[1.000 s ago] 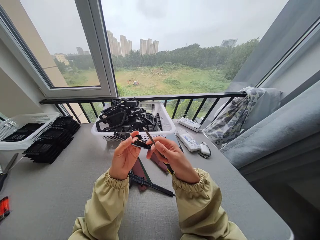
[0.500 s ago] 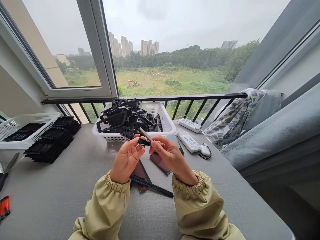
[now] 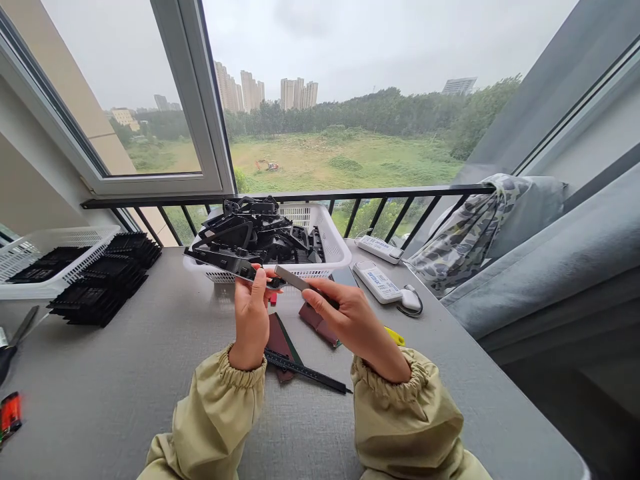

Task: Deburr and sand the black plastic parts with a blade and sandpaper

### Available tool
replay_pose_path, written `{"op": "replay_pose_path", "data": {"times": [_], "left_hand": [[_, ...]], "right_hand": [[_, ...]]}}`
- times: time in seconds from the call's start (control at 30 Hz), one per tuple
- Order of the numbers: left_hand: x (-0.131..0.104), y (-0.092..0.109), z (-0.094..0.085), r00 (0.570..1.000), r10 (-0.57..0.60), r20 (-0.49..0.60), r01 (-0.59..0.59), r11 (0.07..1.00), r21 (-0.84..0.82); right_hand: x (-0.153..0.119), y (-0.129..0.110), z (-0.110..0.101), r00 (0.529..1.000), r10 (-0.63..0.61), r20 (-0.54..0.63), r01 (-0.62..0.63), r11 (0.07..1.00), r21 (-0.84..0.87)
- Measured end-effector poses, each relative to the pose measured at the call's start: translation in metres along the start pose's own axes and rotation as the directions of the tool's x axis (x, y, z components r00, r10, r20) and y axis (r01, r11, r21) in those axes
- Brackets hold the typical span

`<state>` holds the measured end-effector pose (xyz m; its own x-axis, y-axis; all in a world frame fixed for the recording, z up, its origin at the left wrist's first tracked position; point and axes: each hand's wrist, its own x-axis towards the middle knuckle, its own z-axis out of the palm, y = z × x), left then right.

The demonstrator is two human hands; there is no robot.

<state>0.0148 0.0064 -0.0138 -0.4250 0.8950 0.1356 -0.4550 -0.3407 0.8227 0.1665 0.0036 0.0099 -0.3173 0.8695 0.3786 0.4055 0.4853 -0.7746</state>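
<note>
My left hand (image 3: 253,320) is closed on a long black plastic part (image 3: 225,261), which reaches out to the left in front of the basket. Its thumb lies on top near the part's right end. My right hand (image 3: 345,319) grips a flat grey metal file (image 3: 295,279), the forefinger stretched along it. The file's tip lies over the right end of the part; whether they touch I cannot tell. A yellow end (image 3: 395,335) shows behind my right wrist, in line with the file. Below my hands lie brown sandpaper pieces (image 3: 320,323) and a black caliper (image 3: 310,372).
A white basket (image 3: 340,250) heaped with black plastic parts stands ahead. At left are another white basket (image 3: 107,233), stacked black parts (image 3: 93,293), a knife-like blade (image 3: 24,325) and a red object (image 3: 10,413). White power strips (image 3: 377,283) lie at right. A railing (image 3: 420,193) runs behind the table.
The black part now extends leftward from my left hand, which has turned with its thumb on top. The file has swung to point left, and my right hand has shifted slightly right.
</note>
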Motion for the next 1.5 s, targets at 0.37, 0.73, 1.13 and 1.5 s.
{"op": "replay_pose_path", "data": {"times": [0.37,0.73,1.13,1.5], "left_hand": [[0.003,-0.004,-0.004,0.992,0.119,0.030,-0.123,0.981,0.149],[0.003,-0.003,-0.005,0.994,0.100,0.048,-0.104,0.992,0.078],[0.003,0.010,-0.003,0.990,-0.022,0.138,0.035,0.995,-0.091],[-0.001,0.023,-0.008,0.849,-0.229,0.476,0.319,0.941,-0.116]], "right_hand": [[-0.002,-0.001,0.001,0.999,0.006,-0.041,-0.016,0.971,-0.237],[-0.002,-0.001,-0.001,0.999,0.018,-0.036,-0.025,0.982,-0.188],[0.002,0.001,-0.002,0.995,0.036,-0.098,-0.036,0.999,0.004],[0.002,0.003,0.000,0.995,0.045,-0.094,-0.018,0.961,0.275]]}}
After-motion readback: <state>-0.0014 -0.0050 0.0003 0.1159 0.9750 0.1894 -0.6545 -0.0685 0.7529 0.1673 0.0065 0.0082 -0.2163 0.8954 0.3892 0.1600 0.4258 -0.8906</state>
